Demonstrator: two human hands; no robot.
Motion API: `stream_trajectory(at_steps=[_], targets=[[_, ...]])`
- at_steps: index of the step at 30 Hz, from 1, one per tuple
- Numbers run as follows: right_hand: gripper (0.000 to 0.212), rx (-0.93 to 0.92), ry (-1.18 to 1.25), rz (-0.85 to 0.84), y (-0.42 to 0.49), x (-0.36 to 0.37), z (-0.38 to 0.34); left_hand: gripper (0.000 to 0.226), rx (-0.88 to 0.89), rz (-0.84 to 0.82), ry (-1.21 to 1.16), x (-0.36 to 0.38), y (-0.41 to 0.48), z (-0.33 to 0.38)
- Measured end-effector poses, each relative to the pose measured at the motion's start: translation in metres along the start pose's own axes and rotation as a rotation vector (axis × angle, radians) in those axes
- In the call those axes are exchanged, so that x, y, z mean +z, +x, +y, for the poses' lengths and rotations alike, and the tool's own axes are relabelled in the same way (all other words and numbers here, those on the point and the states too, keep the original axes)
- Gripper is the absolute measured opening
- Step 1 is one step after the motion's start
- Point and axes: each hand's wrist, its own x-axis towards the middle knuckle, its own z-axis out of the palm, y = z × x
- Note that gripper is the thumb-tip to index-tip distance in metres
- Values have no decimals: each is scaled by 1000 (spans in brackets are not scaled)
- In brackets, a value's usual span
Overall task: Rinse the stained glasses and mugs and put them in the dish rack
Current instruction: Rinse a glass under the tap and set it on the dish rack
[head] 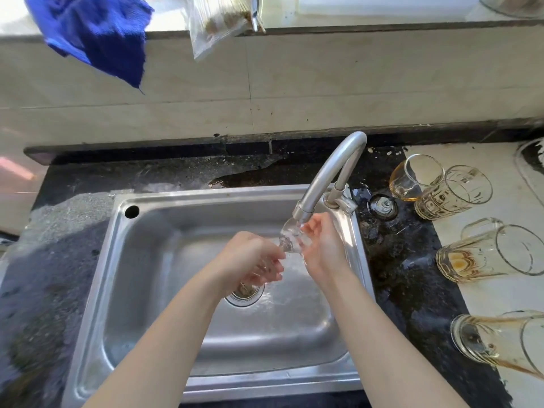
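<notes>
Over the right rear part of the stainless steel sink (164,201), a small clear drinking glass (290,238) lies tilted with its mouth at the spout of the curved grey metal tap (329,175). The left hand (254,257) curls its fingers round the glass's lower end; the right hand (322,245) cups its upper side, fingers bent around it. Brown-stained clear glasses (453,192) lie on their sides along the bench's right edge. A blue cloth (97,33) hangs over the ledge's left end.
</notes>
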Motion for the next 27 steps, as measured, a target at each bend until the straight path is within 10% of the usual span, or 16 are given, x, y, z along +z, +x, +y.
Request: stream_trajectory(at_steps=[7,14,22,27], targets=[[5,55,18,-195,-16,14,-3,14,242,44,491,-11,8,-33],[47,-102,-482,-330,-31,3,-13,10,256,96,411,4,42,-74],[44,-214,-758,-192,-35,-33,-51,11,272,137,304,29,58,-76],[33,-488,-1398,210,-17,-46,-61,16,215,49,270,25,55,-77]])
